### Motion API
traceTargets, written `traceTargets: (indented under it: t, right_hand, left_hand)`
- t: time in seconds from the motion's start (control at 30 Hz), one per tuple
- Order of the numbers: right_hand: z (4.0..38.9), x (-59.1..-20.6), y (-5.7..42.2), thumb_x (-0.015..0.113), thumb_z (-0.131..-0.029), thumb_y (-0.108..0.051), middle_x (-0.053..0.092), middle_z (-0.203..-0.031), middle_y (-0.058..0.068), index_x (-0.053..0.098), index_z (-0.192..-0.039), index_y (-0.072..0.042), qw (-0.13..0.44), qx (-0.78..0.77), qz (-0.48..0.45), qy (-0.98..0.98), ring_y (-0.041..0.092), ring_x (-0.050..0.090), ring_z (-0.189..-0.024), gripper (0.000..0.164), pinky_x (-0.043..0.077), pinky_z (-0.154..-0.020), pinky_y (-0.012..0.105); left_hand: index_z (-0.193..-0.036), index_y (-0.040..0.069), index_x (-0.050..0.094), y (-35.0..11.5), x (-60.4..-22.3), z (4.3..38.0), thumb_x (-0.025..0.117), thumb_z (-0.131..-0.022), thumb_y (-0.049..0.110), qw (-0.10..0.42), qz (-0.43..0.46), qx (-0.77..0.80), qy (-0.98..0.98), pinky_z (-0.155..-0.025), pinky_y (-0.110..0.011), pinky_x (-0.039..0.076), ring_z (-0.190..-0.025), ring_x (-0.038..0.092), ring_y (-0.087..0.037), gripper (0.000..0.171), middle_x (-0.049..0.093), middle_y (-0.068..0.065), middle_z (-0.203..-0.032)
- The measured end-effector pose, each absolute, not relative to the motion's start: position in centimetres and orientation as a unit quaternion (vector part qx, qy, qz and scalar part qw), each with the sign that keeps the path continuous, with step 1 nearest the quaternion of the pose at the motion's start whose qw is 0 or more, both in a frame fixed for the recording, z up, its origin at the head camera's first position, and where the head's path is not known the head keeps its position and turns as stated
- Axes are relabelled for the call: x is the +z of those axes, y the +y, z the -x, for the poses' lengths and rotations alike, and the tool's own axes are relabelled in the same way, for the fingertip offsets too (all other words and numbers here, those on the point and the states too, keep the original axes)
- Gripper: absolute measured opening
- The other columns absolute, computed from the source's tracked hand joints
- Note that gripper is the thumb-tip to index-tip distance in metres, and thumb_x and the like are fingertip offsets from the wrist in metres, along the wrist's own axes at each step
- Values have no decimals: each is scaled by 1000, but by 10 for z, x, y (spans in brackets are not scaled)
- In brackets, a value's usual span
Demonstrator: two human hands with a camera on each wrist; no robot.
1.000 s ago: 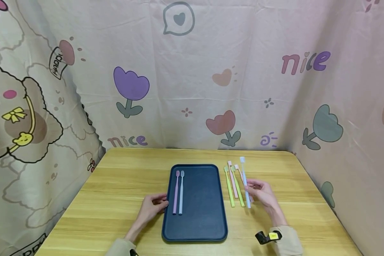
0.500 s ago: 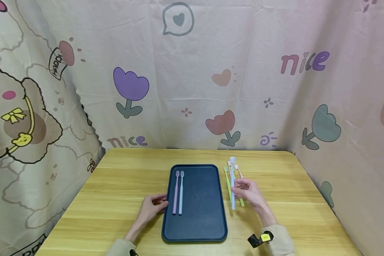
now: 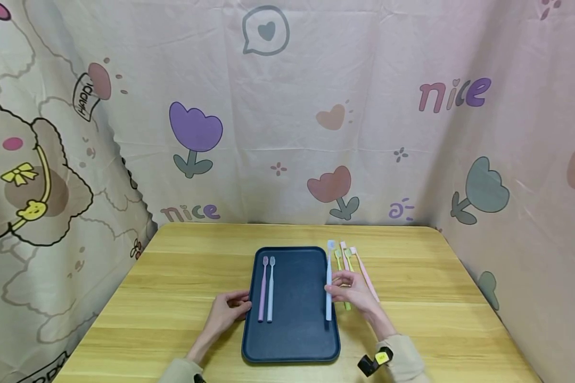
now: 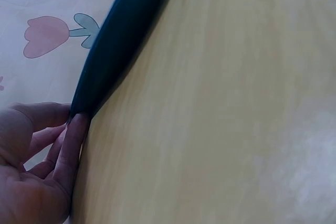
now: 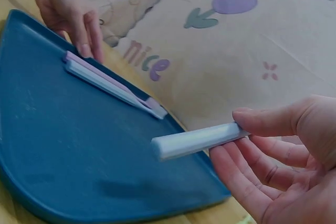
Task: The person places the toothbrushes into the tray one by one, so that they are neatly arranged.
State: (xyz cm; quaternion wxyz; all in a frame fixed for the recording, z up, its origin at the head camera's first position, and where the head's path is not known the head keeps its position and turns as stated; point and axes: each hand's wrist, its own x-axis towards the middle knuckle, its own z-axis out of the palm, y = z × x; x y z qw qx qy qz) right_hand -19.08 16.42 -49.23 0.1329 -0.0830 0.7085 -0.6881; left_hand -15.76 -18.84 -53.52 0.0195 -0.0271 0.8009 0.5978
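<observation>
Head view shows one light blue toothbrush [image 3: 329, 274] in the air over the right rim of the tray [image 3: 297, 340], bristle end pointing away from the person. The right hand [image 3: 356, 292] pinches its handle between thumb and fingertips. I judge it light and stiff, perhaps a little slippery because the plastic looks smooth; the thick handle seems the best place to take hold, leaving the bristles untouched. Inside the tray, at its left side, a purple toothbrush [image 3: 262, 292] and a pale blue toothbrush [image 3: 270, 292] lie side by side. The left hand [image 3: 227, 311] grips the left rim with thumb and fingers. Right of the tray, pink toothbrushes [image 3: 366, 274] and yellow-green toothbrushes [image 3: 338, 259] lie on the table [image 3: 172, 276]. Right wrist view shows the handle's rounded end and a shadow below it, but not its bristles; left wrist view shows the tray's outer wall, which the head view hides.
</observation>
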Motion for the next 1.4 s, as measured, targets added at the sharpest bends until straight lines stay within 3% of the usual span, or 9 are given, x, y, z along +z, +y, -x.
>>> traceTargets:
  t: [0.33,0.9,1.27,1.4]
  right_hand:
    - [192,-497,137,73,-89,-6,65,-78,-4,56,-109,14,141,-681,101,712,9,66,-65,33,62,-66,27]
    - [196,-512,96,72,-91,-8,66,-76,-2,58,-107,13,149,-680,111,709,11,67,-64,30,65,-68,35]
    - [194,-518,76,72,-92,-10,72,-82,16,61,-106,12,129,-671,116,721,10,65,-61,29,64,-63,36]
    - [195,-522,69,72,-92,-11,73,-80,13,62,-106,11,126,-667,117,725,8,64,-59,28,63,-60,33]
  left_hand:
    - [-123,-8,67,-189,-536,158,73,-88,1,18,22,596,802,-66,-25,62,-81,65,-8,37,73,-23,-107]
    - [-124,-9,67,-190,-537,159,73,-89,1,21,26,599,800,-66,-26,63,-83,66,-11,37,72,-24,-109]
    - [-123,-9,67,-189,-537,158,73,-88,0,21,27,598,800,-67,-28,63,-84,67,-14,37,72,-24,-108]
    - [-123,-9,67,-189,-534,157,74,-88,2,22,24,600,799,-67,-27,63,-84,66,-12,37,72,-23,-107]
